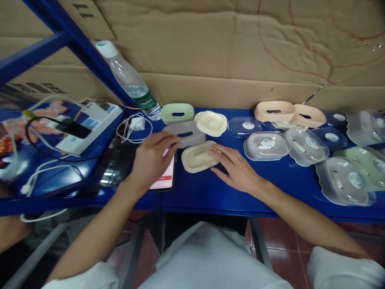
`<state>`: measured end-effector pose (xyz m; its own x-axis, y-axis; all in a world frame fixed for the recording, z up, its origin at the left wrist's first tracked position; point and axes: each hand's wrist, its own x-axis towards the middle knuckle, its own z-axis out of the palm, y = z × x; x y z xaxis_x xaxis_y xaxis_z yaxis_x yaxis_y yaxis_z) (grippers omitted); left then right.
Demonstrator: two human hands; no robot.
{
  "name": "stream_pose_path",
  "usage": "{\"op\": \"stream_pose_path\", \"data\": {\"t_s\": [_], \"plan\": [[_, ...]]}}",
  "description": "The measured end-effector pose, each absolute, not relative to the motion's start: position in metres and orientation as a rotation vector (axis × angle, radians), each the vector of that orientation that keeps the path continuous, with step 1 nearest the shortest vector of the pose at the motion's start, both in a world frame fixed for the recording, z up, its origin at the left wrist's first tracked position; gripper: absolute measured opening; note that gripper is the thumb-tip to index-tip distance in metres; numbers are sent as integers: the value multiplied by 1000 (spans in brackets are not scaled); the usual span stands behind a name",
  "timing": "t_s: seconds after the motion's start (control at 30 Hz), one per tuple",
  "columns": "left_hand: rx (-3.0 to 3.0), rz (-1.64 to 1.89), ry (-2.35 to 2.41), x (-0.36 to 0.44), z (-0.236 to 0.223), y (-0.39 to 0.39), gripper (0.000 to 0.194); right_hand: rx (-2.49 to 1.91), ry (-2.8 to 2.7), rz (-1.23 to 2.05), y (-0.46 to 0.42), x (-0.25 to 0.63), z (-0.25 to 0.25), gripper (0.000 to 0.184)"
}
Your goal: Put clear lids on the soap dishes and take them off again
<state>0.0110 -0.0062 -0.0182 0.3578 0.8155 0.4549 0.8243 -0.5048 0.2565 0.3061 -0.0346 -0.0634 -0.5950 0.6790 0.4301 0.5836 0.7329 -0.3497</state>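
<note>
My left hand has its fingers and thumb closed at the near left edge of a grey oval soap dish with a slot in it. A cream soap dish tray lies in front of it, its right end between the fingers and thumb of my right hand. Behind these are a green slotted soap dish and a second cream tray. A phone with a lit pink screen lies partly under my left hand.
Clear lids, peach soap dishes and lidded grey dishes spread to the right. A water bottle leans at the back left. Farther left are a white cable and a power strip. Cardboard walls the back.
</note>
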Motion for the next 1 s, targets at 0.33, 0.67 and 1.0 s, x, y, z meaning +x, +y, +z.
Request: {"op": "stream_pose_path", "data": {"t_s": [0.33, 0.67, 1.0], "plan": [[-2733, -690, -1301, 58, -39, -47, 22, -1211, -2340, 310, -20, 317, -67, 61], [-2709, -587, -1338, 52, -43, -67, 22, -936, -2554, 379, -19, 318, -74, 47], [-2785, -575, -1216, 36, -50, -68, 25, -903, -2596, 341, -19, 322, -67, 47]]}}
